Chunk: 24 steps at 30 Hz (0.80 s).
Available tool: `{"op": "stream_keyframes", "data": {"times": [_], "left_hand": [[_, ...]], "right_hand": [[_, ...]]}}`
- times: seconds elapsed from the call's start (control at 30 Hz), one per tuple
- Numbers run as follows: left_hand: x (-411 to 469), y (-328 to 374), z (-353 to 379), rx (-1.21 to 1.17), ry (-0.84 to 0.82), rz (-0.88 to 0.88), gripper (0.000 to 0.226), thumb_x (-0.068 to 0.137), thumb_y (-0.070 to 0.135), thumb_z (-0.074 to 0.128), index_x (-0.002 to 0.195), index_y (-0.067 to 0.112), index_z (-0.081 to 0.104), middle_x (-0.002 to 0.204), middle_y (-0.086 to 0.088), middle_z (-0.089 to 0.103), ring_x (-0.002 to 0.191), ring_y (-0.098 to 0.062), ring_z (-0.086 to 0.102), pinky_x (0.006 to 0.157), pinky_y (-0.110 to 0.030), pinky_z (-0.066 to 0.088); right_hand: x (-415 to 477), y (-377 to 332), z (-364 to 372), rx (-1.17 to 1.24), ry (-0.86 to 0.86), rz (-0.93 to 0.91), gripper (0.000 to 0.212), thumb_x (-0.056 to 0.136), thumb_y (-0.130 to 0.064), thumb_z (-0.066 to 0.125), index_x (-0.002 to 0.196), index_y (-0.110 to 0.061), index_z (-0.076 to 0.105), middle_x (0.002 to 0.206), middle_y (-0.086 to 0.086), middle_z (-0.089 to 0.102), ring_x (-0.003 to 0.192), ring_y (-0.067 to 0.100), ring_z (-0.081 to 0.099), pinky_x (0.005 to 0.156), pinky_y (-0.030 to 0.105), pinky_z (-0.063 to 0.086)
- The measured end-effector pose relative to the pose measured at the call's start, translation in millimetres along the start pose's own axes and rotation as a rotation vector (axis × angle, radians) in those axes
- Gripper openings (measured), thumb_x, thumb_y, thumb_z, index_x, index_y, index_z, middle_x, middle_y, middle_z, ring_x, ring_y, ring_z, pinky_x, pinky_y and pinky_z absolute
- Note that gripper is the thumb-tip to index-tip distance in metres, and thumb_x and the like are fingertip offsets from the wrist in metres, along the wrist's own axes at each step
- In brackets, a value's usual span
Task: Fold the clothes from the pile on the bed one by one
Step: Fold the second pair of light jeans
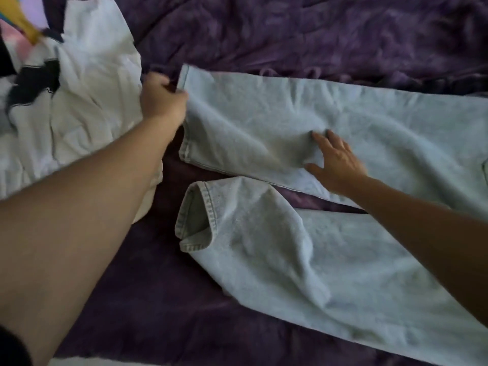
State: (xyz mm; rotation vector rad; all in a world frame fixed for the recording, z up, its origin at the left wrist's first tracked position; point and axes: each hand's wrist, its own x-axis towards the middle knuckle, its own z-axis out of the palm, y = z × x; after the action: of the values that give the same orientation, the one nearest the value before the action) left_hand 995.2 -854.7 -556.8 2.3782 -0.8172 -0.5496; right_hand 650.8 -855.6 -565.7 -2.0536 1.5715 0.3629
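A pair of pale blue jeans (356,260) lies spread across the purple bed cover, both legs pointing left with their hems at centre. My left hand (162,97) grips the hem of the far leg (253,112) at its upper left corner. Flat on that same leg, a little to the right, my right hand (335,161) presses the cloth with straight, spread fingers. The near leg lies wrinkled below, its hem cuff (196,217) gaping open. The waist of the jeans runs out of view on the right.
A pile of white clothes (87,83) with a dark navy piece (34,83) sits at the left, touching my left forearm. Something colourful, yellow and pink, shows at the top left corner. The purple cover (317,30) is rumpled beyond the jeans.
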Motion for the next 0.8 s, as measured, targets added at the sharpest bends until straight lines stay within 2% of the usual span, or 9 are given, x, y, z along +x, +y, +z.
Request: {"op": "stream_keyframes", "data": {"times": [0.1, 0.17, 0.23, 0.3, 0.4, 0.5, 0.57, 0.7, 0.8], "left_hand": [[-73, -33, -25, -0.038, -0.071, 0.126, 0.026, 0.085, 0.039, 0.063, 0.093, 0.014, 0.062, 0.080, 0.002, 0.063, 0.077, -0.016, 0.060, 0.075, -0.031, 0.049], [-140, -52, -44, -0.140, -0.226, 0.131, 0.033, 0.082, 0.055, 0.061, 0.081, 0.023, 0.058, 0.071, 0.010, 0.061, 0.067, -0.006, 0.058, 0.065, -0.026, 0.048], [-203, -75, -59, -0.139, -0.346, 0.138, 0.036, 0.071, 0.059, 0.071, 0.087, 0.029, 0.058, 0.083, 0.013, 0.063, 0.078, 0.000, 0.059, 0.070, -0.017, 0.046], [-247, -104, -64, 0.057, -0.397, 0.213, 0.049, 0.066, 0.048, 0.081, 0.101, 0.022, 0.060, 0.103, 0.007, 0.059, 0.094, -0.011, 0.056, 0.080, -0.025, 0.047], [-267, -126, -57, 0.377, -0.339, 0.224, 0.027, 0.083, 0.028, 0.071, 0.092, 0.003, 0.065, 0.107, -0.015, 0.056, 0.101, -0.035, 0.053, 0.082, -0.045, 0.046], [-263, -108, -64, 0.046, -0.137, 0.025, 0.024, 0.093, 0.015, 0.058, 0.073, 0.002, 0.055, 0.080, -0.013, 0.054, 0.077, -0.027, 0.053, 0.068, -0.034, 0.039], [-259, -92, -84, -0.163, -0.016, 0.040, 0.033, 0.096, 0.017, 0.053, 0.064, 0.008, 0.047, 0.064, -0.003, 0.048, 0.062, -0.014, 0.043, 0.061, -0.030, 0.034], [-271, -84, -144, 0.124, -0.026, 0.357, 0.040, 0.094, 0.028, 0.054, 0.060, 0.017, 0.036, 0.051, 0.009, 0.039, 0.048, -0.007, 0.036, 0.050, -0.025, 0.031], [-277, -115, -163, 0.339, -0.130, 0.230, 0.035, 0.091, 0.031, 0.060, 0.064, 0.012, 0.049, 0.058, -0.003, 0.054, 0.059, -0.026, 0.056, 0.053, -0.033, 0.035]], "right_hand": [[-28, -8, 5, 0.048, 0.105, -0.006, 0.064, 0.092, -0.035, 0.057, 0.149, -0.025, 0.028, 0.157, 0.007, 0.023, 0.140, 0.030, 0.027, 0.104, 0.048, 0.038], [-61, -12, 15, 0.125, 0.187, -0.039, 0.057, 0.091, -0.030, 0.058, 0.144, -0.021, 0.039, 0.152, 0.010, 0.033, 0.135, 0.032, 0.035, 0.101, 0.046, 0.039], [-99, -14, 31, 0.191, 0.241, -0.088, 0.051, 0.090, -0.026, 0.061, 0.138, -0.016, 0.048, 0.145, 0.012, 0.042, 0.130, 0.034, 0.042, 0.100, 0.046, 0.042], [-137, -14, 53, 0.201, 0.232, -0.128, 0.049, 0.088, -0.026, 0.063, 0.135, -0.015, 0.051, 0.142, 0.011, 0.046, 0.127, 0.034, 0.045, 0.098, 0.048, 0.044], [-184, -6, 88, 0.109, 0.097, -0.139, 0.049, 0.092, -0.035, 0.058, 0.138, -0.023, 0.046, 0.146, 0.008, 0.041, 0.129, 0.031, 0.043, 0.098, 0.045, 0.041], [-214, 15, 108, 0.030, 0.014, -0.140, 0.051, 0.094, -0.042, 0.053, 0.141, -0.027, 0.041, 0.149, 0.004, 0.037, 0.132, 0.028, 0.041, 0.103, 0.041, 0.034], [-224, 30, 107, 0.027, -0.006, -0.105, 0.053, 0.095, -0.044, 0.050, 0.143, -0.026, 0.038, 0.152, 0.004, 0.034, 0.135, 0.028, 0.037, 0.105, 0.040, 0.031], [-233, 51, 87, 0.077, -0.003, -0.057, 0.055, 0.095, -0.045, 0.048, 0.145, -0.026, 0.035, 0.152, 0.001, 0.034, 0.135, 0.025, 0.035, 0.104, 0.042, 0.033], [-238, 58, 77, 0.096, 0.000, -0.059, 0.054, 0.096, -0.047, 0.044, 0.145, -0.026, 0.035, 0.150, -0.001, 0.037, 0.135, 0.024, 0.036, 0.105, 0.042, 0.035]]}}
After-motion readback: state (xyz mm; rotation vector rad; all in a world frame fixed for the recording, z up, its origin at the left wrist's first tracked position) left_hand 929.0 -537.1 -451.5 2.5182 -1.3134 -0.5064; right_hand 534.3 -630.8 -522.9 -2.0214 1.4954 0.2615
